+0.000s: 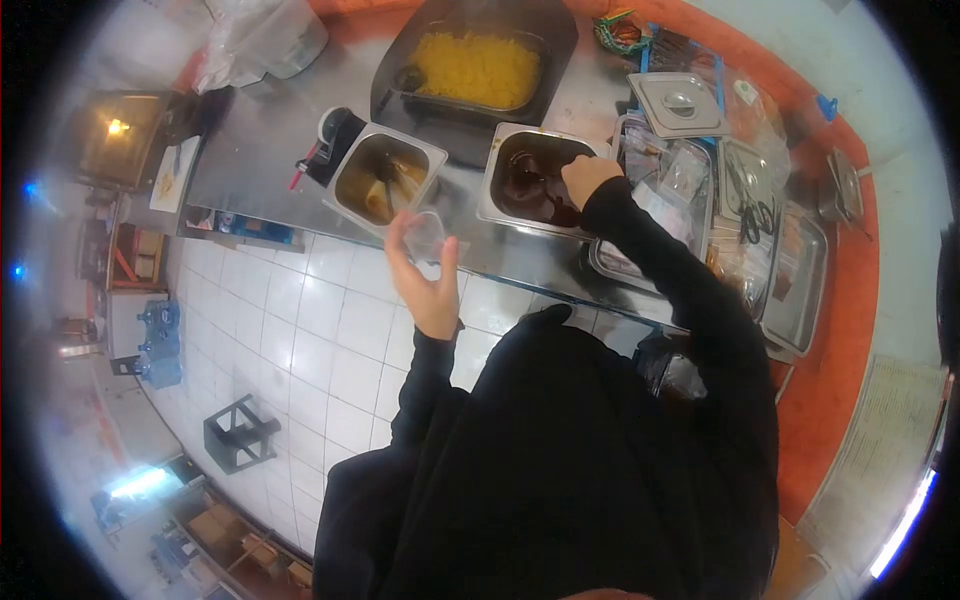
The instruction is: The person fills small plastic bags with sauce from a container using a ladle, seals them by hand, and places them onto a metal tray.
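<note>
1. White tiled floor [330,330] below; dark stool [240,432] standing on it, blue water jugs [160,340] off to the left.
2. Steel counter [250,150] across the work area, orange band [840,320] along its right end.
3. Printed sheet [870,430] at far right, text too small to read.
4. Black pan at the back, full of yellow food [475,70].
5. Steel tray of clear packets [680,180] right of the sauce, partly blocked by the black-sleeved right forearm [665,235]. Packet labels unreadable.
6. Steel sauce pan [486,195], dark brown sauce inside; second pan of brownish liquid [375,170] to its left.
7. Steel lid [680,103] by the packets, knob up.
8. Right hand [592,182] over sauce pan's right side, fingers curled in; can't tell what's gripped.
9. Left hand [425,275] partly closed, thumb and fingers around clear cup [427,235], near the counter's front edge.
10. Black-handled scissors [757,222] beyond the forearm.
</note>
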Tool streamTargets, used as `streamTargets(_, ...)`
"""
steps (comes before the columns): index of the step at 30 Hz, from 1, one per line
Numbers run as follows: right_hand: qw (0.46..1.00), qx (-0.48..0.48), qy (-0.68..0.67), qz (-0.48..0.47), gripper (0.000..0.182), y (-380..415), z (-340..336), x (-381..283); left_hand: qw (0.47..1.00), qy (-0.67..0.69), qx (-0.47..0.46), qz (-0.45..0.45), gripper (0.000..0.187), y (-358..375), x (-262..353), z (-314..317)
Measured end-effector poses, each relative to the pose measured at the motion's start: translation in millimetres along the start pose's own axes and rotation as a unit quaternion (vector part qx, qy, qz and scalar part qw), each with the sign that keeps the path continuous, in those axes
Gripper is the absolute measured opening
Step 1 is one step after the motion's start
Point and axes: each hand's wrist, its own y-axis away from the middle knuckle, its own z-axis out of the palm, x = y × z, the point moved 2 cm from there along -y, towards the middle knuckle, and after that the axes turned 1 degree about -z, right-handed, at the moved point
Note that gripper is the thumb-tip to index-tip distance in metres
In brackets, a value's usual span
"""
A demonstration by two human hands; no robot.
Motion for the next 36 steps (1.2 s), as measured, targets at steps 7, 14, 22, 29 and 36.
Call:
streamTargets(7, 0.993, -0.106, 0.019, -0.039, 0.018, 11, -15, -8, 0.999, -0.027, 0.03, 0.023, 0.05, -22, -11, -11)
streamTargets(14, 0.998, -0.05, 0.008, -0.045, 0.016, 2, 4, -16, 1.0, 0.0, 0.015, 0.013, 0.048, -33, -8, -1)
streamTargets(22, 0.989, -0.145, 0.025, -0.034, 0.017, 19, -22, -3, 0.999, 0.022, 0.022, -0.009, 0.047, -37, -13, -2)
streamTargets(29, 0.992, -0.111, -0.046, -0.044, 0.013, 1, -1, -6, 0.996, 0.083, -0.016, -0.041, 0.045, -43, -8, 6)
streamTargets(36, 0.999, -0.011, -0.02, -0.022, 0.016, -3, 9, -4, 0.993, 0.112, -0.015, -0.043, 0.043, -43, -7, 2)
